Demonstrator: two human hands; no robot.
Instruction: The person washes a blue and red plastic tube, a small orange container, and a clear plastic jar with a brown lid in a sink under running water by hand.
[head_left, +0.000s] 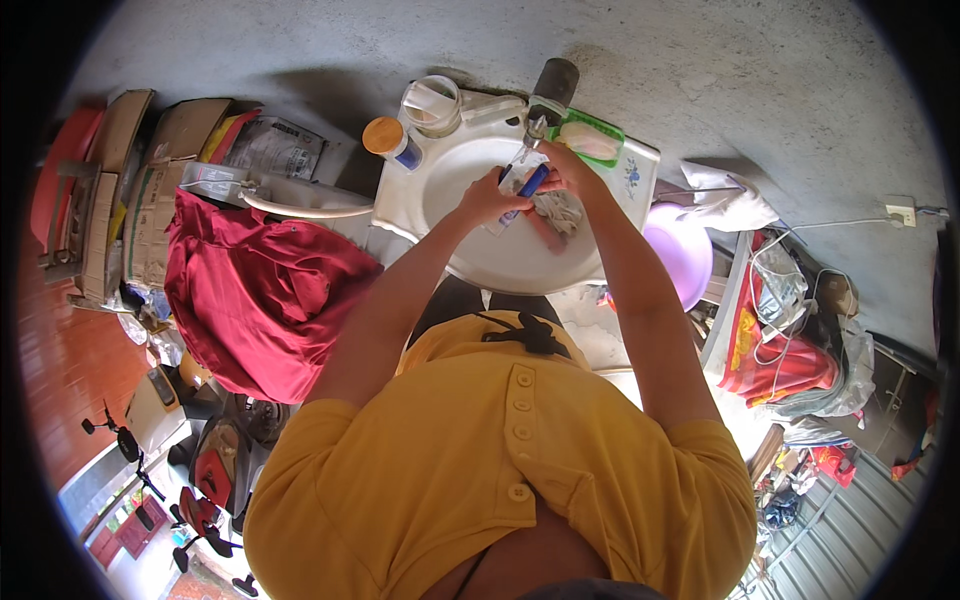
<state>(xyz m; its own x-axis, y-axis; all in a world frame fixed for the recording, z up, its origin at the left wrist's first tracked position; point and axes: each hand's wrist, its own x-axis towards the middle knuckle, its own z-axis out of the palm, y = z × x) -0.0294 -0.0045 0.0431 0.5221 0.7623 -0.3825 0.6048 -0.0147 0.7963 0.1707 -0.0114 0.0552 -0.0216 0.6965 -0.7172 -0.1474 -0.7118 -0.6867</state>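
Observation:
Over a white washbasin (480, 259), my left hand (484, 196) grips a small clear item with blue edges (534, 182), its thumb lying along the near side. My right hand (568, 171) has its fingers curled at the item's other end, close beside the metal tap (534, 132). Exactly what the item is, I cannot tell, as fingers cover part of it. Below the hands, a crumpled whitish cloth (561, 213) lies in the basin beside a blurred pinkish object (546, 231).
On the basin's rim stand an orange-lidded jar (385, 138), a clear tub (433, 106) and a green soap tray (600, 142). A red cloth (270, 292) hangs at left near stacked cardboard (154, 217). To the right are a purple basin (681, 247) and loose cables (780, 300).

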